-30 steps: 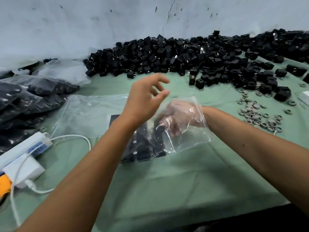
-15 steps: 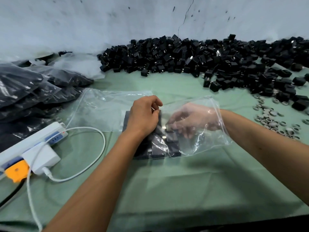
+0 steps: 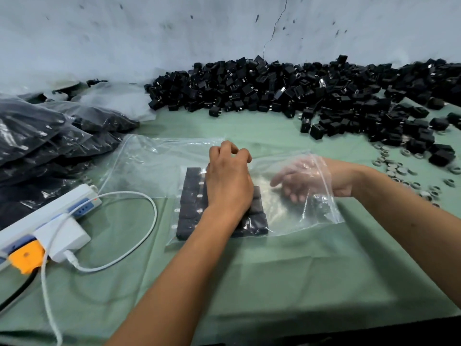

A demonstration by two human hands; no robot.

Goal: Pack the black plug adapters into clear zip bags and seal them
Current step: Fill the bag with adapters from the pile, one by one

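Observation:
A clear zip bag (image 3: 311,216) lies on the green cloth in front of me. Inside its left half, black plug adapters (image 3: 192,196) sit in flat rows. My left hand (image 3: 229,181) rests on top of the bag over these rows, its fingers curled at the far edge and pinching the plastic. My right hand (image 3: 299,178) is inside the bag through its open right end, seen through the plastic, with fingers loosely spread and nothing in them. A large pile of loose black adapters (image 3: 287,88) runs along the wall behind.
An empty clear bag (image 3: 154,166) lies under and behind the one I hold. Filled bags (image 3: 37,136) are stacked at the left. A white power strip (image 3: 50,216) with a white cable (image 3: 139,245) lies at the left front. Several small grey rings (image 3: 399,168) are scattered at the right.
My left hand came down from the air onto the bag and curled its fingers on it. My right hand, inside the bag, drew back to the right, away from the adapters.

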